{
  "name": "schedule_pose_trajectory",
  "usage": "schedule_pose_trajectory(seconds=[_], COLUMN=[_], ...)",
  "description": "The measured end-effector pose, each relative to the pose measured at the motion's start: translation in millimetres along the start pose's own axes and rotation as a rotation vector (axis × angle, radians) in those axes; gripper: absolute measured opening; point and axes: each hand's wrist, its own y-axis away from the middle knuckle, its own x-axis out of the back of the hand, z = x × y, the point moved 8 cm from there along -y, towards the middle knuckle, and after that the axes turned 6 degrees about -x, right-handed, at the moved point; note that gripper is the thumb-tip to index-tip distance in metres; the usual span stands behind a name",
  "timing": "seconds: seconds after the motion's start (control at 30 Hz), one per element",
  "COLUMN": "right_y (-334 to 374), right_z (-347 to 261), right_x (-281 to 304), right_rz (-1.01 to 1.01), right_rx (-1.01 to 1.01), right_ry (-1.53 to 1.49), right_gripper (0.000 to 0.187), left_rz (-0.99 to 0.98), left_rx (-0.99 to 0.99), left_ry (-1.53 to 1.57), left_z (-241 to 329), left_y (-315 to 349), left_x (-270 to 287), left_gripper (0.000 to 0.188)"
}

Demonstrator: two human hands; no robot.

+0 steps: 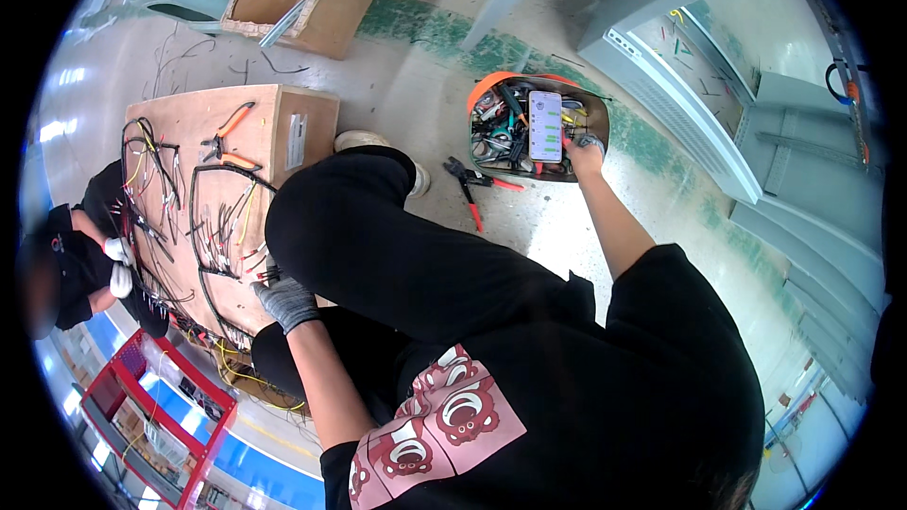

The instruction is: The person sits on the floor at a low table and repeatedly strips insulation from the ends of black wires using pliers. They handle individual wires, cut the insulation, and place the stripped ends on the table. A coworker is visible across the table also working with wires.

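My left hand (288,303), in a grey glove, is closed at the edge of a wooden box, around the ends of a few thin wires (268,274). These belong to a black wire harness (196,203) with white-tagged ends, lying on the box top. My right hand (588,153), also gloved, reaches into the right side of a tool bag (593,111) with an orange rim. Its fingers are curled beside a red handle, but their grip is partly hidden. A lit phone (545,127) lies on the tools beside this hand. Orange-handled cutters (227,139) rest on the box.
Red-handled pliers (468,191) lie on the floor beside the bag. A co-worker (80,260) in white gloves works at the left side of the wooden box (269,127). Grey metal cabinets (694,118) stand right, an open carton (326,24) at the back, a red-framed cart (118,387) lower left.
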Motion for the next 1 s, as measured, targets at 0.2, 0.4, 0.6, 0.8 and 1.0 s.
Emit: schedule_pose_trajectory(seconds=[0.2,0.4,0.6,0.8,1.0], right_y=[-13,12,16,16,40], right_z=[-17,-53,-65,-61,-86], right_x=[-51,-56,-50,-47,-51], right_rz=[-0.236,-0.278,-0.284,-0.311,-0.315], right_rx=[-0.182,-0.283,-0.288,-0.177,-0.044], right_ry=[0.114,0.306,0.384,0.296,0.176], right_gripper=[0.055,0.058,0.054,0.055,0.072], left_rz=[0.189,-0.025,-0.101,-0.258,-0.326], left_rx=[-0.209,-0.174,-0.465,-0.523,-0.502], left_ry=[-0.47,-0.704,-2.589,-2.868,-2.775], left_z=[-57,-30,-48,-55,-66], left_y=[47,32,45,35,33], left_x=[-70,-43,-98,-84,-78], left_gripper=[0.055,0.042,0.036,0.04,0.043])
